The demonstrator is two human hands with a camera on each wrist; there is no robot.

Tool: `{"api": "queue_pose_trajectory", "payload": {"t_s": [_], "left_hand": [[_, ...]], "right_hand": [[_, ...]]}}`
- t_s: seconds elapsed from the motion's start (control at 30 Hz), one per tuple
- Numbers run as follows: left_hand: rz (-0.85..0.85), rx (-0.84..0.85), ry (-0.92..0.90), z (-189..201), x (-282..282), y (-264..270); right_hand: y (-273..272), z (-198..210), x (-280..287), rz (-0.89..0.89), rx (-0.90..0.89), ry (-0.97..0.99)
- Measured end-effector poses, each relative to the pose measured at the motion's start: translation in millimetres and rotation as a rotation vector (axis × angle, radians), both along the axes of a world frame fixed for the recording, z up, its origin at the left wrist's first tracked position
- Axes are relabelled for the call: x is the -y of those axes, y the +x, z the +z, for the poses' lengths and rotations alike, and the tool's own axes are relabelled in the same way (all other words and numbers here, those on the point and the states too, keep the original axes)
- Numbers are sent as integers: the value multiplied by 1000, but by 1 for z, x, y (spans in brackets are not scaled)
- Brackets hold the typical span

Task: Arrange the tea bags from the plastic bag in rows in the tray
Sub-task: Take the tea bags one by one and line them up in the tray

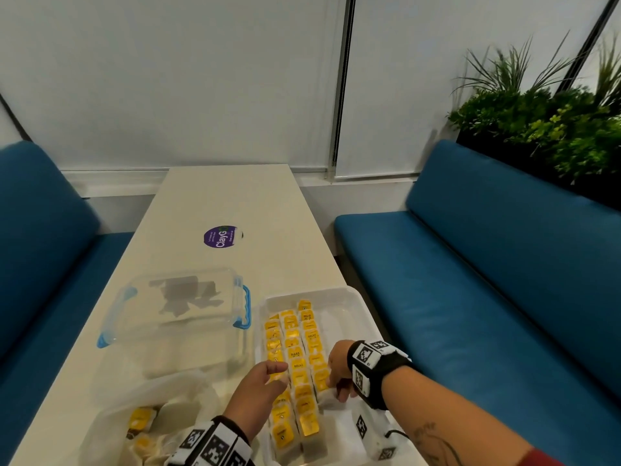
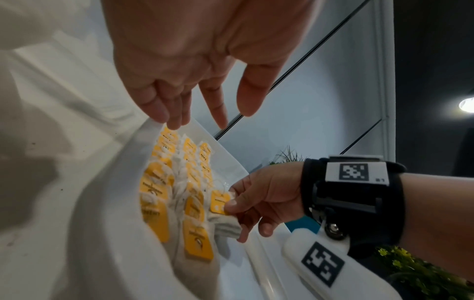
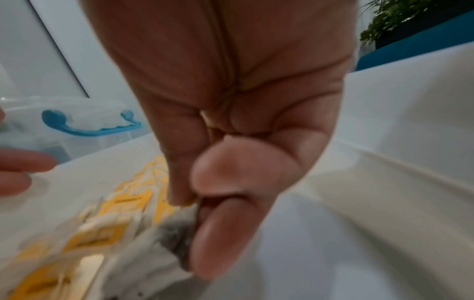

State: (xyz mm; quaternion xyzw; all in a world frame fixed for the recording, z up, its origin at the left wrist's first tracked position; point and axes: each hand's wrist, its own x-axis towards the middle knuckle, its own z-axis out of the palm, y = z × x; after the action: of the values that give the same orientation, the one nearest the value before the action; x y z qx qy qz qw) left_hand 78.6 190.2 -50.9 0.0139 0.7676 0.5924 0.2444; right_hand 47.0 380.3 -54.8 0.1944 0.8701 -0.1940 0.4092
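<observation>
Right hand (image 1: 339,368) pinches one tea bag (image 2: 220,203) by its yellow tag, thumb and fingertips closed on it, at the near end of the third row in the tray (image 1: 349,297). Left hand (image 1: 257,388) hovers just left of it over the first row, fingers straight and relaxed, holding nothing. Three rows of tea bags (image 1: 297,361) run away from the hands; exact count unclear, overlapping. One plastic bag (image 1: 148,415) lies left of the left hand with at least two tea bags inside. One clear box (image 1: 178,317) with two blue clips sits beyond it on the worktop (image 1: 235,196). One purple sticker (image 1: 221,238) farther off.
</observation>
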Motion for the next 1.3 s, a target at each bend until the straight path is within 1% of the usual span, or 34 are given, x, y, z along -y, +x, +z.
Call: {"api": "queue_pose_trajectory", "payload": {"t_s": [0.07,0.13,0.23,0.3,0.37,0.43,0.5,0.53,0.6,0.63,0.67,0.73,0.8,0.83,0.87,0.9,0.93,0.97,1.03,1.07,1.1,1.17,1.23,1.3], "left_hand": [[0,-5,8,2,1,2],[2,-4,6,4,1,3],[-6,6,-32,9,4,4],[-19,36,-32,16,9,5],[-18,59,-14,25,16,5],[30,52,28,36,27,6],[117,1,66,47,43,5],[163,-51,62,51,53,3],[260,-174,0,57,79,-1],[307,-225,-45,58,92,-2],[353,-256,-96,57,107,-4],[426,-275,-241,52,131,-3],[473,-262,-493,44,149,0],[479,-219,-608,39,156,4],[467,-162,-674,33,162,6],[447,-106,-689,26,167,9],[420,-49,-665,14,172,8],[390,-26,-619,1,179,8],[352,-37,-555,-33,194,6],[364,-60,-517,-40,199,7],[392,-63,-466,-36,200,12],[443,-79,-394,-12,196,26],[460,-93,-370,-3,197,33],[442,-118,-365,-1,199,34]], "right_hand": [[-4,-11,-3,-17,-25,-11],[-4,-13,-1,-23,-15,-20],[-4,-8,-1,39,-51,37],[-4,3,2,78,-73,91],[-5,25,9,122,-86,155],[-8,52,21,151,-153,150],[-9,73,38,157,-239,62],[-8,82,50,154,-285,-10],[-3,94,80,181,-370,-185],[1,99,98,223,-393,-269],[4,100,117,302,-406,-329],[7,94,155,509,-439,-348],[9,80,190,683,-451,-299],[9,69,205,749,-444,-260],[11,62,218,807,-430,-218],[12,55,230,851,-412,-182],[14,48,239,883,-404,-160],[17,42,246,905,-407,-148],[22,27,254,925,-435,-152],[25,21,256,914,-439,-154],[28,16,257,893,-454,-153],[33,6,258,880,-472,-122],[38,-2,258,903,-434,-23],[43,-6,258,855,-429,17]]}}
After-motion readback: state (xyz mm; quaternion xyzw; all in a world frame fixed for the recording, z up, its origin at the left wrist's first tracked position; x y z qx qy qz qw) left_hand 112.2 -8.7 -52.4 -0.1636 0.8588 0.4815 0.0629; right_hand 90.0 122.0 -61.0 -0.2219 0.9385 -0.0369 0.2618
